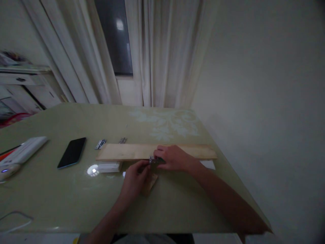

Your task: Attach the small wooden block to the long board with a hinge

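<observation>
A long, pale wooden board (127,151) lies across the table, raised on white blocks. At its near edge sits a small metal hinge (153,160). My right hand (175,157) rests over the board with thumb and fingers closed around the hinge's right side. From the left, my left hand (134,178) pinches at the hinge's left end, its fingertips touching the metal. A short wooden piece (153,182) stands out below the board, partly hidden by my left hand. More metal hinges lie beyond the board: one (100,144) at its left end, another (123,140) behind it.
A white block (109,167) shows under the board's left part, and a white piece (208,164) under its right. A black phone (72,152) lies to the left. Farther left are a long white object (27,149), a mouse (8,171) and a cable (19,225). A wall borders the right side.
</observation>
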`<state>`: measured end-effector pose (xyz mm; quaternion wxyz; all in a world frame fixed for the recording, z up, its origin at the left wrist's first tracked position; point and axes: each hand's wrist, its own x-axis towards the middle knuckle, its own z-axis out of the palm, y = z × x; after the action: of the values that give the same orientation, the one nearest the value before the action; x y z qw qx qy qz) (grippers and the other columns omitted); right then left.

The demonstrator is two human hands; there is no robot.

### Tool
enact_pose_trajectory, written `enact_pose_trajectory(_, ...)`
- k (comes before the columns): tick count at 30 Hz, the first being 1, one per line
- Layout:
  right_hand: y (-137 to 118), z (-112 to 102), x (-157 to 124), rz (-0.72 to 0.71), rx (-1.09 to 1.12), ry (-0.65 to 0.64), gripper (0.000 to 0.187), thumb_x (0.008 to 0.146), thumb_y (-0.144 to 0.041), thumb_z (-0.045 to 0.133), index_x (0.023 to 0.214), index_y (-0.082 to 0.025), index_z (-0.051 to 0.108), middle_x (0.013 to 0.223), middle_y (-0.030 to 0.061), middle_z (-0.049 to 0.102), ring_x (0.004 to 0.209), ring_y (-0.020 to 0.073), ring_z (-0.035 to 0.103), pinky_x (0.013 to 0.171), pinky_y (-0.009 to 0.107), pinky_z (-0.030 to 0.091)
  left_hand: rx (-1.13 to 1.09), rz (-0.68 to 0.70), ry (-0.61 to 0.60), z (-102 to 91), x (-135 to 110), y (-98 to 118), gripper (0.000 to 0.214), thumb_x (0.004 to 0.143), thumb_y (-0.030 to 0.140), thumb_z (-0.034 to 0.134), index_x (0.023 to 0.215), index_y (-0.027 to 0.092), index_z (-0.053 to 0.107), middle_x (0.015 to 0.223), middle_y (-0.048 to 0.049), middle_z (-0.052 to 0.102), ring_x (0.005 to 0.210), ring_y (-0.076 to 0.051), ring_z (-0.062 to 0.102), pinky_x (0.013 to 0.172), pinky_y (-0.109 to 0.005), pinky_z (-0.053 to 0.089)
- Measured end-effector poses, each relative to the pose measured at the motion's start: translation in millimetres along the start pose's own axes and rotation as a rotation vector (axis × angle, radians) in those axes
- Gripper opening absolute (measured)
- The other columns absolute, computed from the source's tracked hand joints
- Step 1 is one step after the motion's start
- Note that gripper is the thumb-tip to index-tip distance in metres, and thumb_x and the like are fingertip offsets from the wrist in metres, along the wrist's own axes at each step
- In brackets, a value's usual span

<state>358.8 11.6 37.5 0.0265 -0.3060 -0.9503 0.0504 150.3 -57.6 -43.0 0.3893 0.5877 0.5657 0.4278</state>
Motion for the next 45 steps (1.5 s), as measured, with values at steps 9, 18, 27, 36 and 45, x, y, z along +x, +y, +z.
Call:
enact_pose_trajectory(9,-8.0,10.6,3.9,-0.055,-0.226,0.035,0.028,0.108,-0.039,0.049,0.113,-0.018,0.068,0.107,0.0076,0.071,0.075,0.0161,0.063,0.058,0.029,0.027,0.043,-0.019,0.033,-1.6,-3.1,12.0,0.031,0.087,0.044,0.068,0.099,0.02,0.083,0.093,-0.0075,0.083,0.08,-0.027,0.076,0.072,-0.034,0.057)
enact_pose_trajectory(18,-3.0,15.8,3.3,-0.1,-0.213,0.07,0.026,0.107,-0.038,0.049,0.107,-0.02,0.068,0.104,0.0041,0.072,0.07,0.0133,0.058,0.056,0.033,0.015,-0.238,-0.137,-0.091,-4.5,-2.6,5.4,0.041,0.084,0.054,0.075,0.097,0.015,0.081,0.087,-0.0093,0.081,0.076,-0.024,0.074,0.065,-0.03,0.054)
enact_pose_trajectory(27,-4.0,17.2,2.8,-0.11,-0.221,0.109,0.024,0.107,-0.035,0.051,0.107,-0.02,0.069,0.105,0.0046,0.071,0.066,0.0125,0.053,0.055,0.033,0.015,-0.535,-0.319,-0.044,5.2,-3.7,9.0,0.052,0.064,0.055,0.093,0.092,0.014,0.079,0.083,-0.0074,0.079,0.067,-0.017,0.069,0.057,-0.023,0.05)
enact_pose_trajectory(36,-8.9,22.4,5.1,-0.112,-0.24,0.121,0.022,0.105,-0.033,0.054,0.103,-0.018,0.069,0.099,0.0044,0.07,0.063,0.0126,0.052,0.054,0.034,0.015,-0.382,-0.224,-0.036,2.1,-1.7,13.0,0.042,0.072,0.05,0.088,0.087,0.012,0.08,0.075,-0.0082,0.076,0.064,-0.017,0.065,0.057,-0.024,0.049)
enact_pose_trajectory(45,-6.2,23.1,5.4,-0.108,-0.218,0.126,0.024,0.106,-0.034,0.052,0.1,-0.018,0.069,0.099,0.0047,0.071,0.064,0.0124,0.053,0.055,0.034,0.017,-0.722,-0.475,-0.106,-0.9,0.3,20.5,0.048,0.056,0.042,0.101,0.083,0.01,0.08,0.076,-0.005,0.071,0.059,-0.007,0.056,0.049,-0.014,0.041)
